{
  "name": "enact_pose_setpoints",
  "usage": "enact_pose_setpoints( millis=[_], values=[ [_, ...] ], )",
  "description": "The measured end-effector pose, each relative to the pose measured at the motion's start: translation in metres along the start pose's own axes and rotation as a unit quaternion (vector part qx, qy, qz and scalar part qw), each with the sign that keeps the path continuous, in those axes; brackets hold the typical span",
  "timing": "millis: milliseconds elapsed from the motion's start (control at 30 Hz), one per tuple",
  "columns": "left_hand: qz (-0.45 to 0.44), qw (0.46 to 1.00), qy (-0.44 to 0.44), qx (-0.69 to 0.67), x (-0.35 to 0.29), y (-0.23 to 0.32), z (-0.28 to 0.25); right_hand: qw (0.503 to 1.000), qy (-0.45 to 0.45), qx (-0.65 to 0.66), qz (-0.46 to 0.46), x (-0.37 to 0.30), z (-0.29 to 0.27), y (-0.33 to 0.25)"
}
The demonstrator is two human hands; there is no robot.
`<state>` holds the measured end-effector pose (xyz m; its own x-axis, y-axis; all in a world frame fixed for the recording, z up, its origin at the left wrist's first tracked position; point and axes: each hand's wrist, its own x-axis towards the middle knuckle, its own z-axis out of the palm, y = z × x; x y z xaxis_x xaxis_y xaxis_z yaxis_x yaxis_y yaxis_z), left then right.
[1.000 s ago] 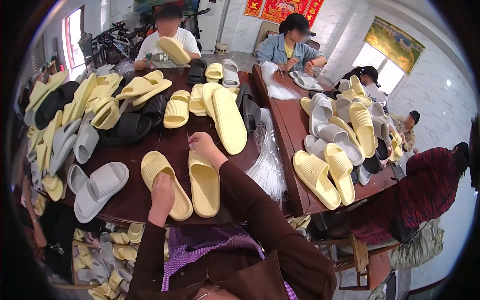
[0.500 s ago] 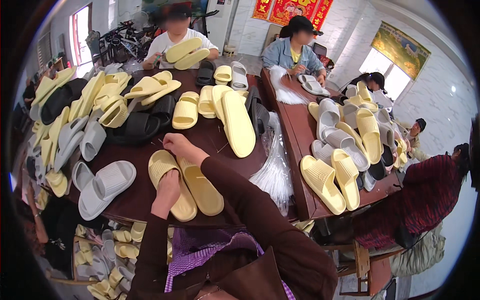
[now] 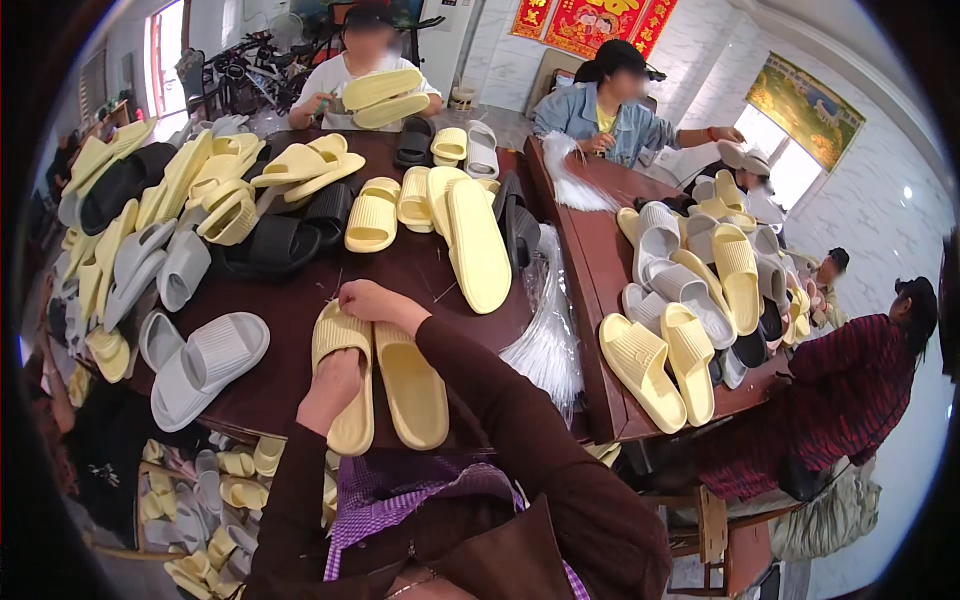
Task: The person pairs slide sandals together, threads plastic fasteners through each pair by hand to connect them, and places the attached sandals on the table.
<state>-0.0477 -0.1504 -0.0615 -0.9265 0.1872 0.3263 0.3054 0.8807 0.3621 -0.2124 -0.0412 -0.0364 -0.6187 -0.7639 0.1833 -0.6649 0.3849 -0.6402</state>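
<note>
L hand (image 3: 332,388) is reaching under L yellow slipper's (image 3: 354,425) strap, fingers hidden, grip can't tell, prob. steadying it on tabletop (image 3: 300,290) beside R yellow slipper (image 3: 416,398), while R hand (image 3: 375,302) is curling closed at toe, pinched item unclear.

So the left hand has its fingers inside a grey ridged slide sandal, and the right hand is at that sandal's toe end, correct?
Not quite: the head view shows that the ridged slide sandal that the left hand has its fingers inside is pale yellow, not grey. The right hand is indeed at its toe end.
</note>
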Motion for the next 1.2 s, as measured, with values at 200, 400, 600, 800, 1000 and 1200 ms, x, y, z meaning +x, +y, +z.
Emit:
enact_pose_setpoints(
  millis=[200, 400, 600, 800, 1000, 1200],
  values=[
    [0.029, 0.999, -0.036, 0.003, 0.003, 0.005, -0.005, 0.998, -0.014, 0.064, 0.020, -0.013, -0.007, -0.001],
    [0.067, 0.997, -0.028, 0.015, 0.005, 0.007, -0.005, 0.996, -0.001, 0.087, 0.019, -0.011, -0.001, 0.007],
    [0.054, 0.997, -0.043, 0.022, 0.004, 0.007, -0.004, 0.988, 0.089, 0.119, -0.026, -0.011, 0.006, 0.008],
    [0.085, 0.996, 0.003, -0.039, -0.003, 0.018, -0.021, 0.939, 0.199, 0.270, 0.071, -0.022, -0.007, 0.006],
    [0.100, 0.965, 0.164, -0.177, -0.020, 0.017, -0.035, 0.911, 0.274, 0.307, 0.041, -0.054, -0.024, -0.008],
    [-0.068, 0.909, 0.139, -0.386, 0.025, 0.040, -0.064, 0.887, 0.283, 0.365, -0.004, -0.080, -0.027, -0.026]
  ],
)
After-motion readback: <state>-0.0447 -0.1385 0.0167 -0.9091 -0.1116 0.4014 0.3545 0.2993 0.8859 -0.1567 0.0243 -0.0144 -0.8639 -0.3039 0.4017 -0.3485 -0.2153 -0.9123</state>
